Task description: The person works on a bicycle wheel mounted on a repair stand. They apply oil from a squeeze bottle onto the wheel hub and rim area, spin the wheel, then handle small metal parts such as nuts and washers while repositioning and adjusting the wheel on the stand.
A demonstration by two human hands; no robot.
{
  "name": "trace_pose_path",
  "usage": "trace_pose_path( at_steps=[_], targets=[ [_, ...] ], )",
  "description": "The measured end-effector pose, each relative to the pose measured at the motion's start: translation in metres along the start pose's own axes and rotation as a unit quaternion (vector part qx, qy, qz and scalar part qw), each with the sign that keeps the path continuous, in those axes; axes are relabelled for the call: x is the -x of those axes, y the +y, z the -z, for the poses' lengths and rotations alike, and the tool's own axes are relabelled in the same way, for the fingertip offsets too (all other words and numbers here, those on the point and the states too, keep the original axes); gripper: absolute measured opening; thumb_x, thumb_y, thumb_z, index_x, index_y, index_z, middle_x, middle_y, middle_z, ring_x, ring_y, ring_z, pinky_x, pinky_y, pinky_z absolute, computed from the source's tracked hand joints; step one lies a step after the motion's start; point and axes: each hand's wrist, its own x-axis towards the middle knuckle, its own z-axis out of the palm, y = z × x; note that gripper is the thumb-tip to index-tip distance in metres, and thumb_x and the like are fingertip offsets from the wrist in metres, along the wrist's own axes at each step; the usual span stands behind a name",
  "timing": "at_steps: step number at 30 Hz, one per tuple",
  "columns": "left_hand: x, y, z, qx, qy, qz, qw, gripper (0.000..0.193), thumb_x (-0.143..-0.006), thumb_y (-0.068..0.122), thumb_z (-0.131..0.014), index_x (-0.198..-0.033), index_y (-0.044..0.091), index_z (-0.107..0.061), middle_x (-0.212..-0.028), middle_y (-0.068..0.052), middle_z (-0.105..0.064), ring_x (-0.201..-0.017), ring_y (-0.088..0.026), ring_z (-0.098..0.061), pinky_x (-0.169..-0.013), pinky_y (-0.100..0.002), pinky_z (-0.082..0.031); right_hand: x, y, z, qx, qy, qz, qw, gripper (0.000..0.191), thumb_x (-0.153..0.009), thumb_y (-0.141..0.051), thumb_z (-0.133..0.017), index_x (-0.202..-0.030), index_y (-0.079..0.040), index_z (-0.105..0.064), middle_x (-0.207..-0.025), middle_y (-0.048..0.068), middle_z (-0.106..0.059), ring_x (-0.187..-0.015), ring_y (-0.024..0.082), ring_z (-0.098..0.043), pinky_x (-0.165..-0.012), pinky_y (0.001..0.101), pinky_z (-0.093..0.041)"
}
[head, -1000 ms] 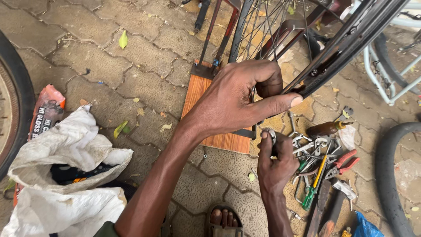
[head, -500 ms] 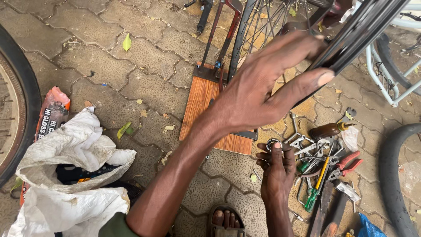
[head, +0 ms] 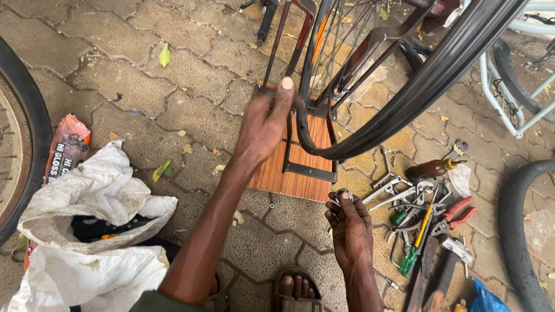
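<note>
- Fingers (head: 284, 86) of our left hand (head: 263, 124) curl around the black bicycle tyre (head: 416, 95) at the low end of its arc, thumb and fingers closed on the rubber, one fingertip pointing to twelve o'clock.
- Our right hand (head: 350, 228), at five o'clock from the left, pinches a small metal part (head: 342, 193) between narrow fingertips; we cannot tell what kind of part it is.
- That tyre sweeps from the left hand up toward one o'clock, hanging loose beside the spoked wheel (head: 347, 34), so we judge it to be partly off the rim, with the seating or removal unfinished; whether the tube is in place is hidden.
- Under the wheel, a dark metal stand (head: 300, 167) rests on a striped wooden board (head: 295, 185) lying on the paving.
- At three o'clock from the right hand lies a pile of tools (head: 416, 214): spanners, red-handled pliers, a green and yellow screwdriver, and a brown bottle (head: 430, 169).
- At nine o'clock sits a crumpled white sack (head: 92, 231), with another tyre (head: 23, 144) at the far left edge.
- Our sandalled foot (head: 295, 286) shows at six o'clock.
</note>
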Motion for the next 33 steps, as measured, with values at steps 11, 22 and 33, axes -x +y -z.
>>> trace_pose_path(
  at_steps=[11,22,33],
  targets=[
    [-0.004,0.112,-0.017,0.007,0.014,-0.425,0.905,0.040,-0.104,0.049,-0.064,-0.117,0.012,-0.060,-0.111,-0.003,-0.060,-0.107,-0.013,-0.060,-0.097,-0.035,-0.048,0.001,0.004,-0.009,0.014,-0.020,-0.013,1.000,0.014,-0.096,-0.019,-0.069,-0.103,-0.007,-0.066,-0.104,0.010,-0.074,-0.087,0.016,-0.068,-0.078,0.0304,-0.056],
    [-0.001,0.138,-0.019,0.023,0.031,-0.448,0.893,0.041,-0.101,0.046,-0.078,-0.101,0.011,-0.056,-0.089,0.001,-0.048,-0.082,-0.012,-0.049,-0.071,-0.032,-0.040,0.004,0.004,-0.004,0.046,0.003,-0.017,0.999,0.013,-0.096,-0.018,-0.068,-0.103,-0.007,-0.067,-0.103,0.010,-0.074,-0.087,0.015,-0.067,-0.078,0.0300,-0.056],
    [-0.017,0.121,-0.040,0.061,0.018,-0.472,0.879,0.053,-0.102,0.045,-0.070,-0.142,0.019,-0.047,-0.123,0.003,-0.053,-0.109,-0.009,-0.054,-0.094,-0.028,-0.050,0.001,0.010,0.001,0.058,0.009,-0.019,0.998,0.013,-0.096,-0.017,-0.067,-0.103,-0.006,-0.068,-0.102,0.010,-0.073,-0.086,0.014,-0.068,-0.077,0.0291,-0.057]
  ],
)
